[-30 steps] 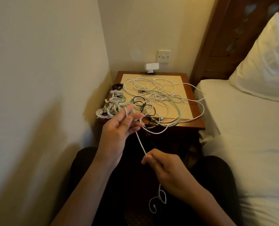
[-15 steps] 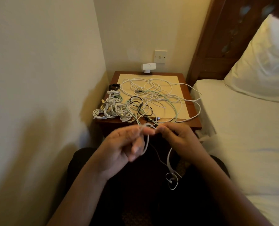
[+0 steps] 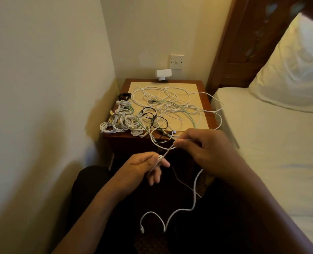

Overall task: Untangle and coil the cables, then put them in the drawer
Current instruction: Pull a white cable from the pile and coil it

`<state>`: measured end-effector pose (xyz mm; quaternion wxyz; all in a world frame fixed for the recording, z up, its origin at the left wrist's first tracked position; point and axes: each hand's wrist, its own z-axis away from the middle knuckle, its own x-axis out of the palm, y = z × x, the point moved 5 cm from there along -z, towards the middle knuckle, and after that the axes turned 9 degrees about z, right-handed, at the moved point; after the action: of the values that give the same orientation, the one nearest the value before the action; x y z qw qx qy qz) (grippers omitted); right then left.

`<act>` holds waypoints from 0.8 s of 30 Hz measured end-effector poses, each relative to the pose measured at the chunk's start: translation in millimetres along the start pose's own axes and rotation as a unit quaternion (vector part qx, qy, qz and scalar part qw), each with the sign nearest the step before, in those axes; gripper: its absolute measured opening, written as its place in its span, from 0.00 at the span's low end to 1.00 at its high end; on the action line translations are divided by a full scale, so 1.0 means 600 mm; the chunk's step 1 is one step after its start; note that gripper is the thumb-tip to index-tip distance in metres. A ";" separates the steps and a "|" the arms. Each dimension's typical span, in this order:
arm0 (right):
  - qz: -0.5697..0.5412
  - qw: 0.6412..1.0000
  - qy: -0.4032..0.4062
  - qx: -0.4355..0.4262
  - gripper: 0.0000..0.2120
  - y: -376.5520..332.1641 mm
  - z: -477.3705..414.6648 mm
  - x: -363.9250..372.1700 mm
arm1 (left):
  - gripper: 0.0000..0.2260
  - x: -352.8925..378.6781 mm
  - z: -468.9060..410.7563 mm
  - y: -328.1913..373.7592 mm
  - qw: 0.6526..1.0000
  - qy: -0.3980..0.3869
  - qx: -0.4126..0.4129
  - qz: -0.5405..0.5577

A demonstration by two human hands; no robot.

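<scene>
Left hand: the left hand (image 3: 144,167) is held low in front of the desk (image 3: 209,107), its grip closed around a white cable (image 3: 195,191) that is looped over the fingers (image 3: 156,177).
Right hand: the right hand (image 3: 205,149) is raised higher and to the right, its grip pinched on the same white cable between thumb and fingertips.
Span between hands: a short taut length of the cable is stretched diagonally from the left hand up to the right.
Change in half a second: the hands, which were pressed together at the desk's front edge, are now drawn apart, the left lowered and the right shifted right.
Change in slack: the hanging tail is seen longer than before; its plug end (image 3: 142,230) is curled low over the dark lap.
Tangle: a loose tangle of cables (image 3: 170,107) in white, pale green and black is spread over the desk top, unchanged in layout.
Coiled bundles: several coiled bundles (image 3: 121,121) are gathered along the desk's left edge, as before.
Link to tangle: the held cable is seen running back from the right hand towards the tangle.
Bed: a bed (image 3: 271,153) with a pillow (image 3: 295,70) is set just beside the desk on the right.
Wall: a switch plate (image 3: 177,61) is fixed above a small white device (image 3: 164,73) behind the desk.
</scene>
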<state>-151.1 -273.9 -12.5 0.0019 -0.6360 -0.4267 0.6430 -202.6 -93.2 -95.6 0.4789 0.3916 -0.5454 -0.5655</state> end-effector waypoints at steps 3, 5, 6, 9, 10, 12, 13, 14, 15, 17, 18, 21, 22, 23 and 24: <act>-0.047 0.999 0.000 0.014 0.05 0.033 -0.018 0.016 | 0.17 -0.001 0.029 0.022 0.983 -0.069 0.005 0.168; -0.071 0.997 0.011 0.013 0.09 0.043 -0.020 0.057 | 0.16 -0.004 0.031 0.050 0.970 -0.064 0.049 0.231; -0.085 0.996 0.011 0.022 0.10 0.046 -0.016 0.082 | 0.16 -0.005 0.026 0.065 0.958 -0.044 0.068 0.276; -0.121 0.991 -0.026 0.045 0.11 0.039 0.006 0.146 | 0.15 -0.013 0.003 0.093 0.913 0.039 0.105 0.392; -0.120 0.991 -0.043 0.042 0.10 0.027 0.016 0.158 | 0.15 -0.013 -0.004 0.098 0.913 0.058 0.118 0.387; -0.102 0.991 -0.082 0.027 0.10 -0.001 0.034 0.168 | 0.14 -0.014 -0.015 0.094 0.946 0.105 0.137 0.274; -0.086 0.991 -0.101 0.015 0.10 -0.016 0.041 0.166 | 0.14 -0.013 -0.018 0.089 0.967 0.133 0.145 0.160; -0.067 0.991 -0.113 0.002 0.10 -0.030 0.045 0.158 | 0.13 -0.011 -0.018 0.084 0.977 0.150 0.151 0.027; -0.046 0.993 -0.112 -0.008 0.10 -0.039 0.047 0.144 | 0.13 -0.005 -0.019 0.076 0.973 0.144 0.152 -0.093; -0.009 0.996 -0.082 -0.016 0.11 -0.043 0.039 0.101 | 0.11 0.002 -0.016 0.058 0.960 0.084 0.122 -0.236; 0.004 0.998 -0.064 -0.014 0.11 -0.037 0.030 0.076 | 0.12 0.002 -0.011 0.048 0.963 0.044 0.094 -0.250; -0.015 0.999 -0.050 0.002 0.09 0.008 0.002 0.018 | 0.18 -0.018 0.021 0.036 0.991 -0.051 0.010 -0.127; -0.036 0.998 -0.058 0.007 0.10 0.024 -0.004 0.009 | 0.20 -0.028 0.034 0.040 0.994 -0.064 0.000 -0.091; -0.047 0.997 -0.062 0.006 0.12 0.040 -0.007 0.004 | 0.20 -0.041 0.046 0.047 0.995 -0.065 0.003 -0.079; -0.048 0.997 -0.064 0.002 0.13 0.055 -0.009 0.002 | 0.20 -0.057 0.055 0.055 0.995 -0.055 0.015 -0.080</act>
<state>-129.3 -291.3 -31.0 0.0072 -0.5726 -0.4545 0.6822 -222.8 -50.1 -62.3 0.3954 0.4092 -0.5460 -0.6149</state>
